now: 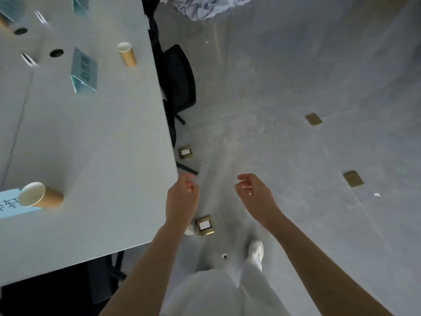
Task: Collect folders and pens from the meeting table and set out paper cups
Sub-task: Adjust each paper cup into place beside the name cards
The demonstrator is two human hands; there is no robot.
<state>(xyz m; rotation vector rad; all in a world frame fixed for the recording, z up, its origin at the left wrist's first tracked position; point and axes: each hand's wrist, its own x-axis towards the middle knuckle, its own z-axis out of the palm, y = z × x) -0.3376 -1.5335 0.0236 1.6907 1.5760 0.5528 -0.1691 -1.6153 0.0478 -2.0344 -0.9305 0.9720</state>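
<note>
The left hand (182,197) hangs in the air just past the near right corner of the meeting table (95,137), fingers loosely curled and holding nothing. The right hand (255,197) hovers to its right over the bare floor (296,87), also loosely curled with the thumb apart from the fingers, and empty. Neither hand touches the table or anything on it.

The nearest of the task's things is a brown paper cup (39,195) standing on the table well to the left of the left hand, close to the near edge; its base touches or overlaps a pale blue sheet (13,204) with dark lettering at the left border. A second paper cup (127,54) stands farther along the table, near its right edge, far from both hands. Just left of that cup a blue tent-shaped name card (84,71) stands on the tabletop. Two dark round holes (56,52) lie in the table beyond it.

A black chair (180,76) is tucked at the table's right edge, beyond the left hand. Brass floor sockets (205,225) sit in the floor below and between the hands. The person's pale trousers and a white shoe (256,249) show at the bottom.
</note>
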